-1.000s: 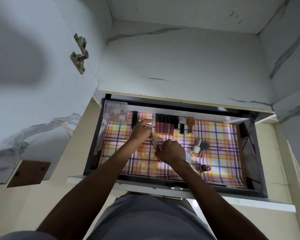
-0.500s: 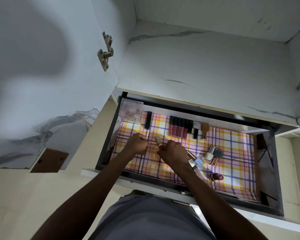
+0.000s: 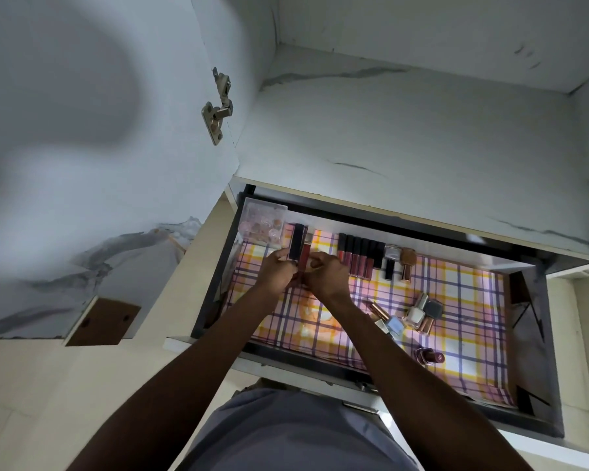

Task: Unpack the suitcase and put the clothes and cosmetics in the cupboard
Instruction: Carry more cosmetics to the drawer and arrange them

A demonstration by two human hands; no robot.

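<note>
Plaid-lined drawer (image 3: 463,338): L hand (image 3: 278,271) & R hand (image 3: 325,277), each grip clamped on slim red gloss tube (image 3: 303,258).

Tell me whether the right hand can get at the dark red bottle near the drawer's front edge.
Probably yes. The bottle lies alone on the liner with open space above, but the right hand is curled around a lip gloss and would have to set it down first.
</note>
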